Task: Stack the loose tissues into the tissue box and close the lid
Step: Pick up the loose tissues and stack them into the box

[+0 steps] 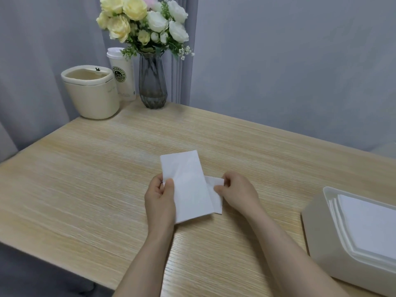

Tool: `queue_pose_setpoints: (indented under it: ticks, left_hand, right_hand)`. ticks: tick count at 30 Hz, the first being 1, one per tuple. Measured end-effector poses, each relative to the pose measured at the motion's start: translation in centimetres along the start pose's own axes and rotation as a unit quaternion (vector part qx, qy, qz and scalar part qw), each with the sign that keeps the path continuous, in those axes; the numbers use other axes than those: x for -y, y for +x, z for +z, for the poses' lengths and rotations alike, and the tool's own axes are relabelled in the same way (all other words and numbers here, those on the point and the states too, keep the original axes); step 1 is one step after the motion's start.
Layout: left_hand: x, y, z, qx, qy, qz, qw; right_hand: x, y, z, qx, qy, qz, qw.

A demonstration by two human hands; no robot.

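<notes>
Box [317,236] at lower right sits open, part-filled. We pinch the tissue [188,189] mid-frame: left hand [159,197] steadies its edge, right hand [237,189] fingers nip the stray flap for folding.

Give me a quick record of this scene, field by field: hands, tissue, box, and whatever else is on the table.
left hand: grips the left edge of the folded tissue
right hand: pinches a flap at the tissue's right side
tissue: mid-table, folded long
box: at the right edge, open, no lid in view, tissues stacked inside
table: light wood
far left corner: bin, cup, vase of flowers
</notes>
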State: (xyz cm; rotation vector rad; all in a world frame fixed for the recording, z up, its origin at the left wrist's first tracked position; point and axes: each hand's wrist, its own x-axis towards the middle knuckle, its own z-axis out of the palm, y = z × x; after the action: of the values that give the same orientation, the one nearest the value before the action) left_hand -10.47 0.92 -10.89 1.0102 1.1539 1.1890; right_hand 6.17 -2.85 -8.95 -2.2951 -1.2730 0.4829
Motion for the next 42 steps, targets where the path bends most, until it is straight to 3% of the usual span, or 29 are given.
queue_pose_setpoints:
  ticks: [4,10,14,20,25,29,35,40,42]
  left_hand:
    - [0.1,0.0,0.0,0.001,0.004,0.001,1.000]
    - [-0.1,-0.4,0.3,0.008,0.003,-0.006,1.000]
    - [-0.6,-0.9,1.4,0.037,0.014,-0.019,0.999]
    - [-1.5,0.0,3.5,0.034,0.016,-0.027,0.999]
    - [-1.1,-0.5,4.3,0.032,0.003,-0.026,0.999]
    - [-0.3,-0.9,4.0,0.047,0.020,-0.012,0.999]
    - [0.1,-1.2,4.3,0.063,0.018,-0.027,0.997]
    - [0.3,-2.0,4.7,0.115,0.019,-0.050,0.992]
    - [0.3,-2.4,4.9,0.138,0.019,-0.055,0.989]
  right_hand:
    - [-1.8,-2.4,-1.7,-0.023,0.051,0.058,0.997]
    - [-5.0,-8.1,-4.4,0.046,0.076,0.101,0.991]
    - [-6.1,-10.1,-5.0,0.044,0.090,0.134,0.986]
    - [-5.0,-9.5,-4.6,0.012,0.120,0.145,0.982]
    - [-4.2,-8.9,-4.3,0.002,0.063,0.126,0.990]
    - [-4.9,-9.1,-4.5,-0.089,0.119,0.121,0.982]
    - [-4.4,-10.1,-3.9,-0.271,0.314,0.107,0.904]
    - [-3.9,-10.3,-2.8,-0.234,0.525,0.124,0.809]
    - [-4.0,-10.3,-2.3,-0.197,0.557,0.129,0.797]
